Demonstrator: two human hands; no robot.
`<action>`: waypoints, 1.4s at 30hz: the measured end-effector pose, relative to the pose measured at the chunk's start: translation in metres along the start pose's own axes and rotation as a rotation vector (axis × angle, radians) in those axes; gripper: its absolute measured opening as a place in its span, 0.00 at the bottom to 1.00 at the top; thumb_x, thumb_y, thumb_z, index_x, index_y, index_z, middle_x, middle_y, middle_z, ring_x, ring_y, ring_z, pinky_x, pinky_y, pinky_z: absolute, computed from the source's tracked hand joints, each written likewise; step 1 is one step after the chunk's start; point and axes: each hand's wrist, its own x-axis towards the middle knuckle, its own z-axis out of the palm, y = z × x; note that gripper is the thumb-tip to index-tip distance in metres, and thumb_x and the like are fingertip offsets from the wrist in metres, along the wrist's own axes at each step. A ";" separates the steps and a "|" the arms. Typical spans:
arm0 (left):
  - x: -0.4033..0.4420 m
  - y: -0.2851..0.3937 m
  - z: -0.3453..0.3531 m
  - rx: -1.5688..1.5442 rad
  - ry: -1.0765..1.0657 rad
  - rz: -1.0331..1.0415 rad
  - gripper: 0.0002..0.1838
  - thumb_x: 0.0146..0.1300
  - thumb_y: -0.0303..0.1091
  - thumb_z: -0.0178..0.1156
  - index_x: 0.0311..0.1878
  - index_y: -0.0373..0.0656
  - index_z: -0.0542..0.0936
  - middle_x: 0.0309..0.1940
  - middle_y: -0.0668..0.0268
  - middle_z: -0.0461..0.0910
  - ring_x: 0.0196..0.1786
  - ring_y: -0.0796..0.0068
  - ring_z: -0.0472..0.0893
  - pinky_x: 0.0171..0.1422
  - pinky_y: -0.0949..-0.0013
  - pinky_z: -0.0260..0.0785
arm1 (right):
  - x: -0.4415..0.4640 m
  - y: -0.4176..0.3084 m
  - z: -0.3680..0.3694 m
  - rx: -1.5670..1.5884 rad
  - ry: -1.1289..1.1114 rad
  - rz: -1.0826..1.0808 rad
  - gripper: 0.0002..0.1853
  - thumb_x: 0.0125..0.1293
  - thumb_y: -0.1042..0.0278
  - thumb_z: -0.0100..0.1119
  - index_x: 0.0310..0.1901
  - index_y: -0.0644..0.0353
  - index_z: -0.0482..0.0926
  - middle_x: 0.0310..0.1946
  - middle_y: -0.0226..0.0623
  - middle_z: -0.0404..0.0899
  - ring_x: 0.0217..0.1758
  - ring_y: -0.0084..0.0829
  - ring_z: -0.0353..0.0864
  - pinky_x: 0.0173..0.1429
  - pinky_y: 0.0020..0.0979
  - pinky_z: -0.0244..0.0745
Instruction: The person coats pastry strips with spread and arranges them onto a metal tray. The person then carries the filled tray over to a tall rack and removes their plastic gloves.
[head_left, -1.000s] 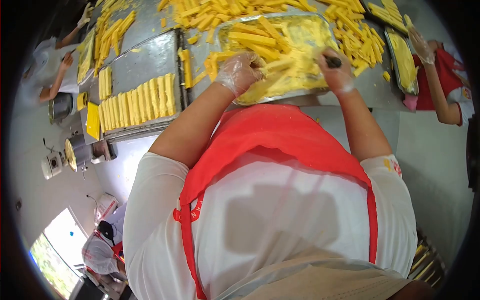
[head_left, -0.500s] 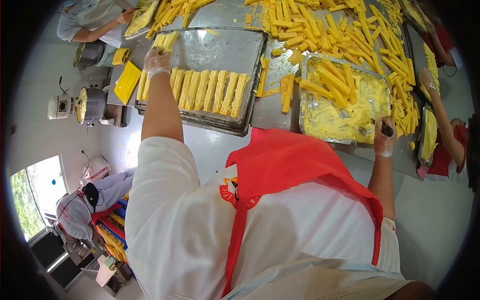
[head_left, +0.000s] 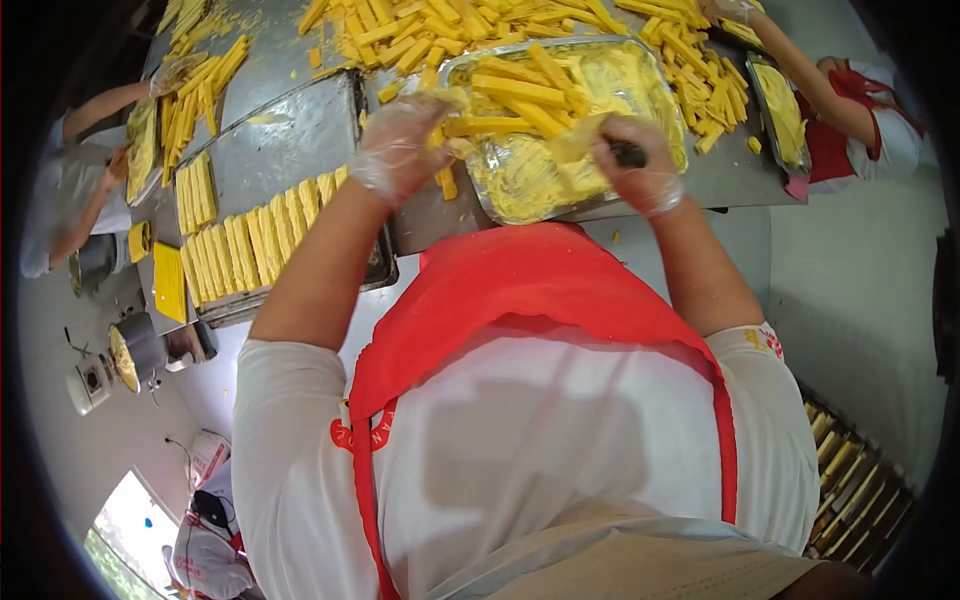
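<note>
My left hand [head_left: 395, 148], in a clear plastic glove, is at the left rim of a foil-lined tray [head_left: 480, 190]. Its fingers close around the end of a yellow cake stick [head_left: 440, 138], partly hidden by the glove. My gloved right hand [head_left: 645, 168] grips a black-handled spatula [head_left: 628, 154] over the tray; the blade is blurred and coated in yellow. Soft yellow cream [head_left: 530, 190] is smeared across the tray, and several plain cake sticks [head_left: 525, 90] lie in it. To the left, a dark baking tray [head_left: 290, 125] bears coated sticks [head_left: 240, 250] in rows.
A large pile of yellow sticks [head_left: 430, 30] covers the table's far side. A co-worker's gloved hand [head_left: 178, 75] is among sticks at left; another person's arm [head_left: 800, 75] reaches in at right, near a cream tray [head_left: 780, 110]. A mixer bowl [head_left: 140, 350] stands at left.
My left hand has moved from the coated sticks on the baking tray to the cream tray. My right hand has brought the spatula inward over the cream. The view has turned right.
</note>
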 end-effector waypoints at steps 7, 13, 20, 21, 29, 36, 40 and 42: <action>0.000 0.024 0.024 -0.015 -0.165 -0.266 0.21 0.54 0.27 0.63 0.54 0.40 0.76 0.48 0.53 0.80 0.52 0.49 0.78 0.61 0.57 0.70 | -0.017 0.063 -0.023 0.063 -0.128 0.170 0.06 0.61 0.68 0.64 0.35 0.59 0.78 0.29 0.45 0.81 0.33 0.38 0.83 0.39 0.35 0.76; 0.004 0.066 0.039 -0.452 -0.002 -0.298 0.15 0.55 0.21 0.59 0.47 0.36 0.80 0.44 0.55 0.79 0.48 0.51 0.79 0.57 0.59 0.71 | -0.007 0.066 -0.082 -0.104 -0.062 0.028 0.06 0.61 0.65 0.63 0.34 0.56 0.78 0.30 0.45 0.80 0.32 0.46 0.78 0.38 0.37 0.75; 0.038 0.107 0.089 -0.201 -0.030 -0.214 0.18 0.53 0.22 0.59 0.50 0.37 0.78 0.45 0.50 0.78 0.49 0.50 0.78 0.51 0.59 0.72 | -0.006 0.110 -0.095 -0.303 -0.114 -0.095 0.07 0.61 0.66 0.63 0.31 0.58 0.77 0.26 0.44 0.76 0.29 0.45 0.77 0.35 0.39 0.72; 0.039 0.111 0.094 -0.303 -0.038 -0.316 0.18 0.53 0.23 0.60 0.50 0.36 0.78 0.44 0.51 0.78 0.48 0.53 0.79 0.50 0.61 0.73 | 0.000 0.098 -0.103 -0.472 -0.154 -0.060 0.05 0.59 0.68 0.64 0.34 0.59 0.79 0.29 0.44 0.79 0.31 0.45 0.79 0.36 0.37 0.74; 0.047 0.121 0.118 -0.399 -0.114 -0.610 0.16 0.52 0.27 0.63 0.46 0.37 0.80 0.39 0.55 0.82 0.42 0.62 0.82 0.47 0.64 0.74 | -0.016 0.066 -0.084 0.292 -0.031 -0.070 0.12 0.65 0.56 0.61 0.34 0.56 0.76 0.27 0.41 0.75 0.31 0.44 0.72 0.39 0.35 0.71; 0.049 0.121 0.113 -0.364 -0.114 -0.703 0.16 0.56 0.26 0.63 0.49 0.36 0.80 0.40 0.57 0.84 0.40 0.69 0.84 0.45 0.68 0.75 | -0.010 0.111 -0.102 -0.178 0.126 -0.099 0.11 0.65 0.55 0.59 0.34 0.54 0.77 0.26 0.41 0.78 0.28 0.43 0.78 0.35 0.40 0.74; 0.051 0.120 0.118 -0.223 -0.052 -0.382 0.15 0.56 0.28 0.63 0.47 0.36 0.80 0.36 0.58 0.84 0.38 0.67 0.84 0.45 0.67 0.75 | -0.015 0.072 -0.083 0.392 0.053 -0.140 0.11 0.67 0.57 0.58 0.35 0.56 0.77 0.28 0.42 0.77 0.31 0.40 0.78 0.38 0.36 0.75; 0.057 0.129 0.113 -0.252 -0.082 -0.466 0.14 0.56 0.28 0.63 0.46 0.36 0.80 0.36 0.58 0.84 0.37 0.66 0.84 0.45 0.66 0.75 | -0.015 0.084 -0.073 0.322 -0.010 -0.067 0.11 0.68 0.57 0.56 0.36 0.56 0.77 0.29 0.42 0.77 0.32 0.39 0.78 0.39 0.35 0.75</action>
